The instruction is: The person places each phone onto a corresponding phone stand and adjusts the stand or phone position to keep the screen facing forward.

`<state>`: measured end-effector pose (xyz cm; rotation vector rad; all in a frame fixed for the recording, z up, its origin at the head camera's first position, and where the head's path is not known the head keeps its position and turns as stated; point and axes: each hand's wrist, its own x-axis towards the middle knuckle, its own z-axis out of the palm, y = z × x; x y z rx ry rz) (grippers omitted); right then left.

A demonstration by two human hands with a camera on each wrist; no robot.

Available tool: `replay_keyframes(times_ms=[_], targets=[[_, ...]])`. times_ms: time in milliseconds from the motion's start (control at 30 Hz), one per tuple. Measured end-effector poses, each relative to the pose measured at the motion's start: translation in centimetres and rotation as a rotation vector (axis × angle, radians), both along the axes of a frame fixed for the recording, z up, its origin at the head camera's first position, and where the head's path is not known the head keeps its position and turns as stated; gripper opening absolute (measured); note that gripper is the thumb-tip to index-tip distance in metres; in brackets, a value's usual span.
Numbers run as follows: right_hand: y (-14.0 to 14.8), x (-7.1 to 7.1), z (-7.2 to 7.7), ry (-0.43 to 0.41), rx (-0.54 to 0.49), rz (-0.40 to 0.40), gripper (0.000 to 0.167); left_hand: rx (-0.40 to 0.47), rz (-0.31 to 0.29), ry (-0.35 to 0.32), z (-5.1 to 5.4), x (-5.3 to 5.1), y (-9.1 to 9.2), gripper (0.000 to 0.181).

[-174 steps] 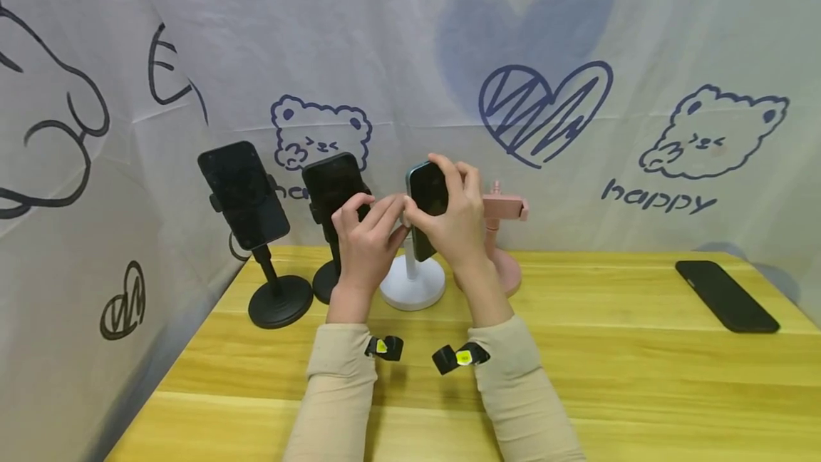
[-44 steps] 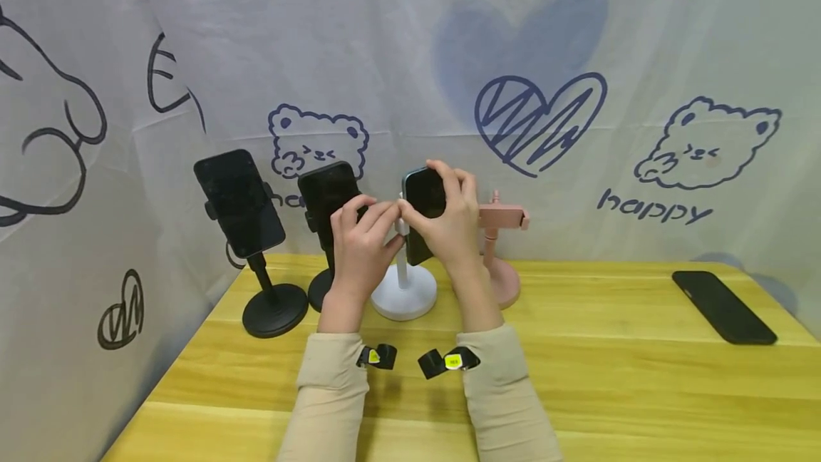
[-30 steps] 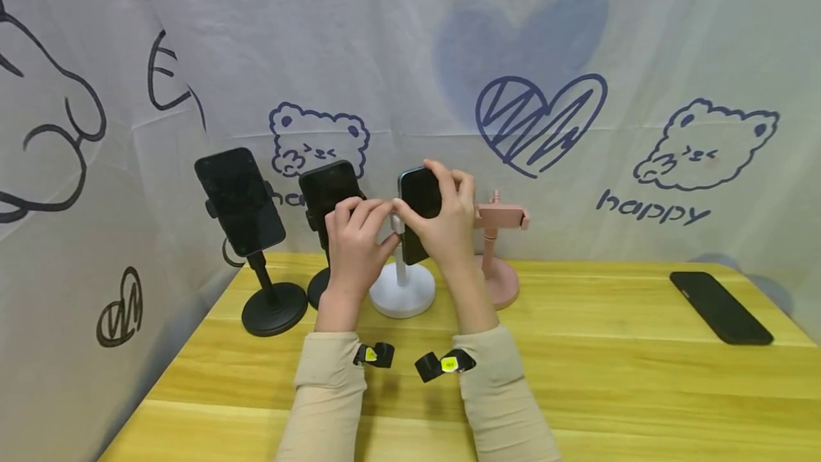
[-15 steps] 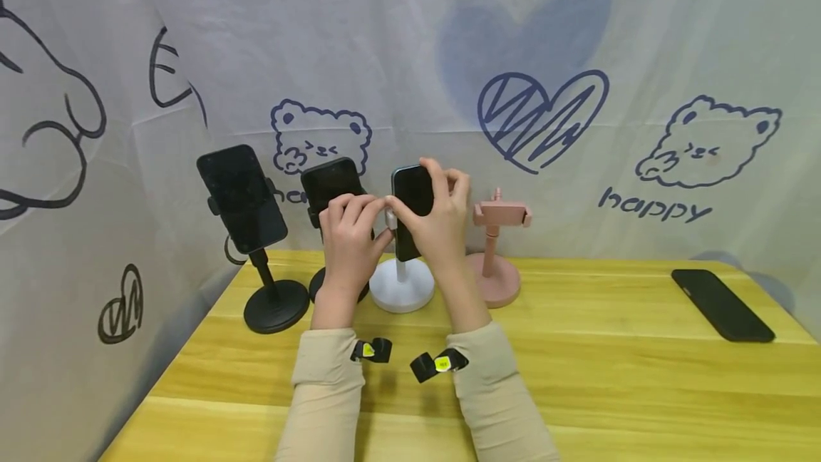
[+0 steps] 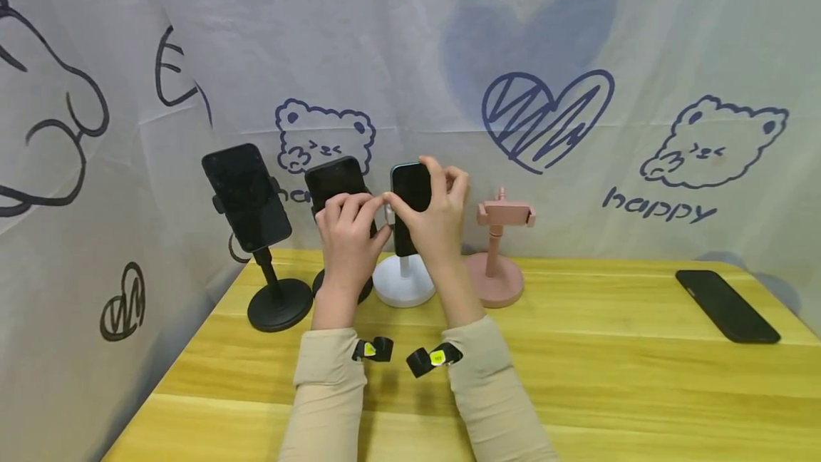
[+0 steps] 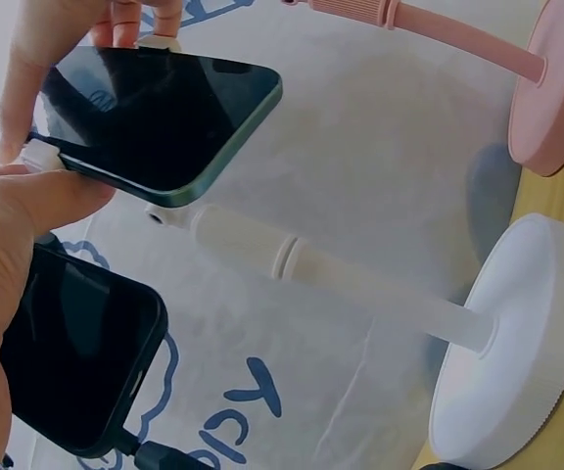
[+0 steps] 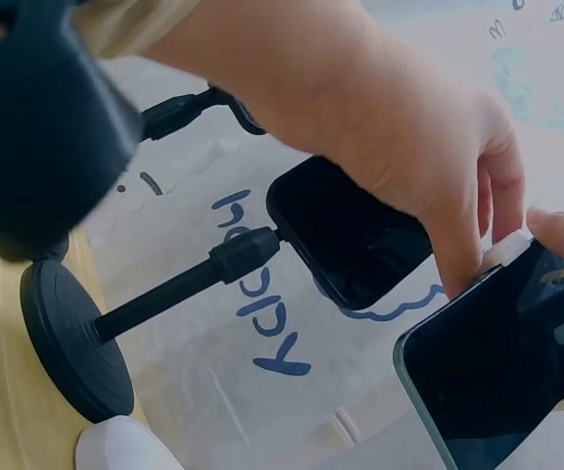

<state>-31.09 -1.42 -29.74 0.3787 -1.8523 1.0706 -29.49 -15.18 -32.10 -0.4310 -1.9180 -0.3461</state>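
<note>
Upright above a white round-based phone stand [image 5: 404, 282] is a dark-screened phone [image 5: 410, 187] with a bluish-green edge. My right hand [image 5: 439, 223] holds it, fingers at its top and right edge, thumb at its left edge. My left hand [image 5: 349, 237] pinches the white clamp [image 5: 389, 214] at the phone's left side. The left wrist view shows a white clamp end [image 6: 42, 157] against one long edge and another white end [image 6: 160, 43] on the opposite edge. Behind my left hand, a black phone [image 5: 333, 180] is partly hidden.
At left, another phone [image 5: 246, 198] sits in a black stand [image 5: 280, 304]. Right of my hands stands a pink phone holder [image 5: 497, 280] with nothing in its clamp [image 5: 507, 214]. A black phone [image 5: 727, 305] lies flat on the wooden table [image 5: 616, 391] at far right.
Both hands and the held phone have shifted slightly left, and the phone faces the head camera more squarely. The pink holder's clamp, earlier partly behind my right hand, now shows fully.
</note>
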Motion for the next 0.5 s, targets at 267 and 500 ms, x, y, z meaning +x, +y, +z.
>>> replay_keyframes(times_ms=[267,500], targets=[[0.13,-0.28,0.16,0.011,0.022,-0.012,0.066,0.012,-0.002,-0.009,0.56,0.31,-0.19,0.032],[0.28,0.28,0.15,-0.022,0.081,0.014,0.069,0.005,-0.012,-0.026,0.81,0.67,-0.79,0.03]])
